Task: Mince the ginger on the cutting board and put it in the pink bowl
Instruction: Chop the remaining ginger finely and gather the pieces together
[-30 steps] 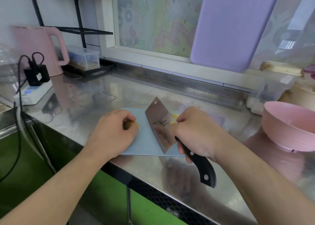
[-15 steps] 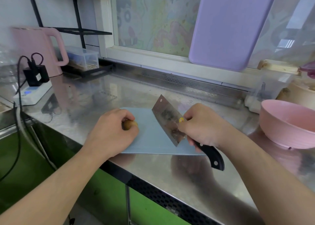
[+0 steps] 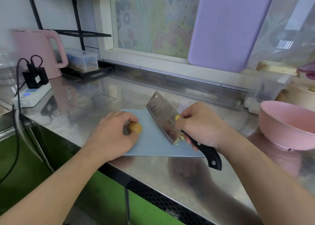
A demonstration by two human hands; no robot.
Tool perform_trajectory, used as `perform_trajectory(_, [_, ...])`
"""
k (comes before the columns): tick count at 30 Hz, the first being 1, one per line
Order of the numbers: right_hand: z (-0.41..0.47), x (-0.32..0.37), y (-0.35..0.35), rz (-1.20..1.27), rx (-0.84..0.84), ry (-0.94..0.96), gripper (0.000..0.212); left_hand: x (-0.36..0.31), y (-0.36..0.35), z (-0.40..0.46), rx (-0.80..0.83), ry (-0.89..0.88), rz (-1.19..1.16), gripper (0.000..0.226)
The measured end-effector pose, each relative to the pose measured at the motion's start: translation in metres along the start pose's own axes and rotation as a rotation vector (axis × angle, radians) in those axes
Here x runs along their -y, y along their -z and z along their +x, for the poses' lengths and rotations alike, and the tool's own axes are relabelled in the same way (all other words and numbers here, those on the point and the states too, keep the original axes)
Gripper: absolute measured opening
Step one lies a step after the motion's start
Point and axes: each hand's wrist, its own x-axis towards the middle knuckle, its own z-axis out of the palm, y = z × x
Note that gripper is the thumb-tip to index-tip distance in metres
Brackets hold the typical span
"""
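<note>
A pale blue cutting board (image 3: 153, 144) lies at the steel counter's front edge. My left hand (image 3: 112, 136) holds a brown ginger knob (image 3: 135, 127) on the board's left part. My right hand (image 3: 202, 125) grips a cleaver (image 3: 163, 119) by its black handle, the blade tilted with its edge down on the board. Small yellow ginger bits (image 3: 179, 140) lie under the blade's near end, partly hidden by my right hand. The pink bowl (image 3: 288, 124) stands on the counter to the right, apart from the board.
A pink kettle (image 3: 35, 50) and a power strip with a plugged charger (image 3: 32, 90) sit at the back left. A clear box (image 3: 81, 59) rests on a black rack. A purple board (image 3: 230, 25) leans at the window. Clear containers (image 3: 267, 91) stand behind the bowl.
The cleaver has swung from the board's middle toward the right, pushing the cut ginger bits aside. My left hand has uncovered more of the ginger knob.
</note>
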Motion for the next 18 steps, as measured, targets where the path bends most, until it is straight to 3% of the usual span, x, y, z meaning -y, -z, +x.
perform_trajectory(7, [-0.002,0.003,-0.012,0.001,0.038,-0.005,0.024,-0.001,0.003,-0.006,0.040,-0.043,-0.145,0.022])
perform_trajectory(18, [0.000,0.002,-0.015,-0.037,0.005,0.004,0.023,-0.003,0.005,-0.006,0.053,-0.043,-0.140,0.018])
